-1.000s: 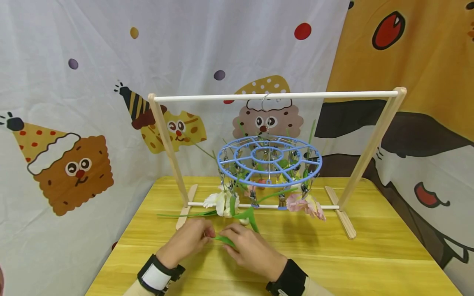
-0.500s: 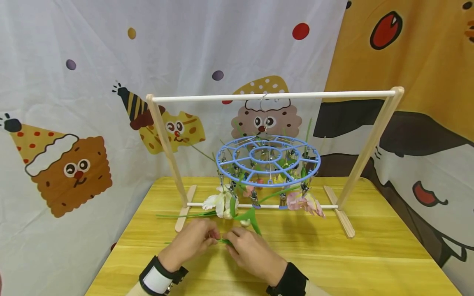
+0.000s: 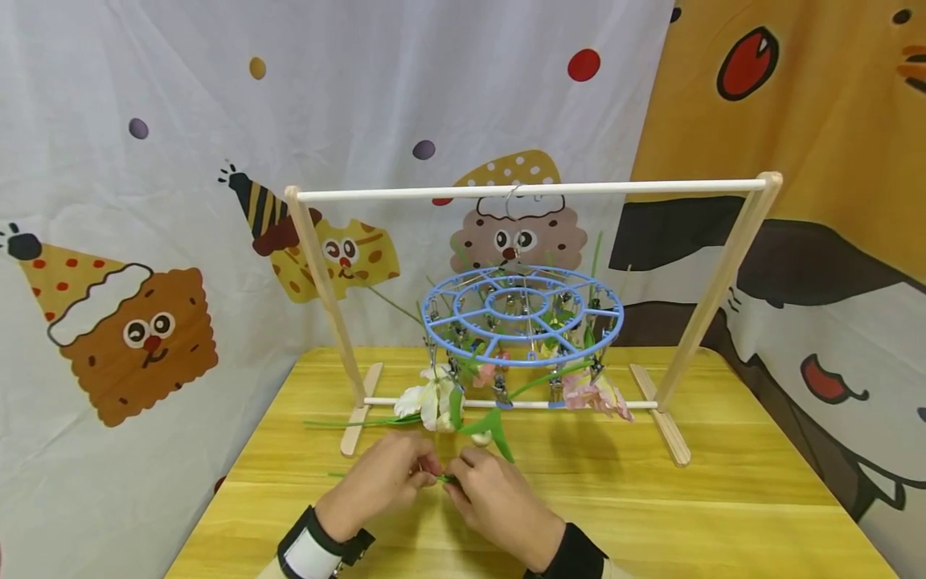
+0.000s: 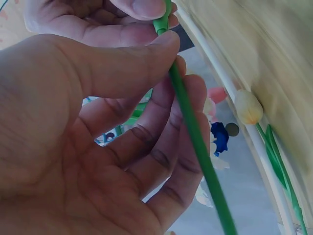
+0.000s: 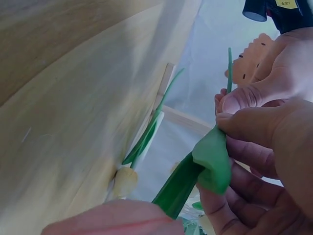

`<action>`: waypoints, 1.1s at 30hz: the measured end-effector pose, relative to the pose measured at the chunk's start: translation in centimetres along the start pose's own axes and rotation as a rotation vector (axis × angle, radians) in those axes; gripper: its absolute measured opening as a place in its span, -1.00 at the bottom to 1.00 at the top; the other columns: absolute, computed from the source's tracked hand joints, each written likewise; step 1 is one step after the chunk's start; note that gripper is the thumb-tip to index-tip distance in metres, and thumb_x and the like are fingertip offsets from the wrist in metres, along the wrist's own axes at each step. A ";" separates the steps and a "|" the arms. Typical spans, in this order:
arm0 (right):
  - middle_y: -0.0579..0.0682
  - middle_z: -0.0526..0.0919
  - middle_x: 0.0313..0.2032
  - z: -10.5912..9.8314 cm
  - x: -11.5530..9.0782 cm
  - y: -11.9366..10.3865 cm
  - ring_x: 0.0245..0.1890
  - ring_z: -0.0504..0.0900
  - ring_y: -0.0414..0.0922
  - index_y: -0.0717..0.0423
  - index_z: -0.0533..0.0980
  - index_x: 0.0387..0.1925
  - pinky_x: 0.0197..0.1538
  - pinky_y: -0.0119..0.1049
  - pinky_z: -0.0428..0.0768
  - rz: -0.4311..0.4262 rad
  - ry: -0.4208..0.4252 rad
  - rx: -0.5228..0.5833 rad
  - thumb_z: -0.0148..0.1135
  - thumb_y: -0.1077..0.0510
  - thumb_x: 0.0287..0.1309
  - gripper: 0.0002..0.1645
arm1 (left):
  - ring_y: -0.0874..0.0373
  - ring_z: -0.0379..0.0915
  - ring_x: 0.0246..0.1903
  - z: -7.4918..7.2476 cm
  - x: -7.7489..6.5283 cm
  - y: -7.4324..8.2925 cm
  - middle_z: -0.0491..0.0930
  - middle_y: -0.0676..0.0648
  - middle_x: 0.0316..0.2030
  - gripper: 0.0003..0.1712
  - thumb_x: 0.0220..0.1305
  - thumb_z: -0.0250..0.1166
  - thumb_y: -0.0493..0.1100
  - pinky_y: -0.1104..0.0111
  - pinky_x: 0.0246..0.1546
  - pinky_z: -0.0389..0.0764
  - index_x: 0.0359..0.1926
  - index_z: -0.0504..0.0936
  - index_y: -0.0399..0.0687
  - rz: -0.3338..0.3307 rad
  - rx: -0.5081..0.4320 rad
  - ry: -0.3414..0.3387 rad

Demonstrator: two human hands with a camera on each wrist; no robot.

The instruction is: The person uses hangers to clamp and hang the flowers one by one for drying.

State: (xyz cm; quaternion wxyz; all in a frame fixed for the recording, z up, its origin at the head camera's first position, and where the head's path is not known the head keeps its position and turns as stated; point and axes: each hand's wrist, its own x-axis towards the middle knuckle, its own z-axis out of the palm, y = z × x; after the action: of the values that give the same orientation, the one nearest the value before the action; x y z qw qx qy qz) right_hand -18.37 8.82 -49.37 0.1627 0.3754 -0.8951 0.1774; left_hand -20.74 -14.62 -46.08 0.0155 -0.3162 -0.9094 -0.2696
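My left hand (image 3: 387,478) pinches a green flower stem (image 4: 203,152) between thumb and fingertips; the other fingers are bent behind it. Close beside it, my right hand (image 3: 502,503) pinches the base of a green leaf (image 5: 212,156) on that stem, their fingertips almost touching. The stem's thin end (image 5: 230,68) sticks out past the left hand. Beyond the right hand in the head view are a folded green leaf (image 3: 495,426) and a pale bud (image 3: 481,439). A pink, red-streaked shape at the bottom of the right wrist view is unclear.
Behind the hands, a wooden rack (image 3: 535,191) carries a round blue clip hanger (image 3: 524,362) with artificial flowers clipped on, among them a white bloom (image 3: 427,398) and a pink one (image 3: 596,394). A pale yellow tulip (image 4: 249,107) lies by the rack's lower bar.
Both hands have shifted slightly right and down with the stem. Less of the leaf shows between them, and the stem's end now pokes out left of the left hand.
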 end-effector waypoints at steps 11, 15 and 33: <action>-0.16 0.65 -0.28 -0.8 -0.6 -0.5 -0.34 0.50 -0.39 0.01 0.82 -0.11 -0.30 -0.59 0.43 0.048 0.050 -0.009 0.68 0.19 0.42 -0.88 | 0.52 0.51 -0.37 -0.1 0.2 0.5 0.78 0.19 -0.30 -0.80 0.45 0.67 -0.25 0.52 -0.35 0.61 -0.26 0.85 0.15 0.035 -0.021 0.008; -0.16 0.67 -0.28 -1.2 -1.0 -0.5 -0.36 0.52 -0.40 0.01 0.80 -0.14 -0.33 -0.58 0.45 0.078 0.051 0.006 0.68 0.22 0.40 -0.86 | 0.51 0.53 -0.34 -0.7 0.1 0.6 0.78 0.22 -0.28 -0.82 0.46 0.67 -0.21 0.51 -0.31 0.63 -0.24 0.86 0.18 0.035 -0.019 0.018; -0.14 0.76 -0.23 -3.1 -2.9 0.6 -0.35 0.56 -0.43 -0.02 0.79 -0.04 -0.34 -0.57 0.48 0.100 0.126 0.028 0.64 0.33 0.36 -0.74 | 0.46 0.62 -0.29 -4.7 -0.2 -1.0 0.74 0.30 -0.33 -0.82 0.57 0.59 -0.10 0.31 -0.21 0.82 -0.24 0.87 0.33 0.028 -0.044 0.301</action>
State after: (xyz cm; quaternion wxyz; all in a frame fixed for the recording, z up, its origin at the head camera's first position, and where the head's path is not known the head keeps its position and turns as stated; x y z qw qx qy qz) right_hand -16.35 12.38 -47.96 0.2046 0.3205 -0.8981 0.2210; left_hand -21.82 -17.74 -42.58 0.1485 -0.2852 -0.8862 -0.3336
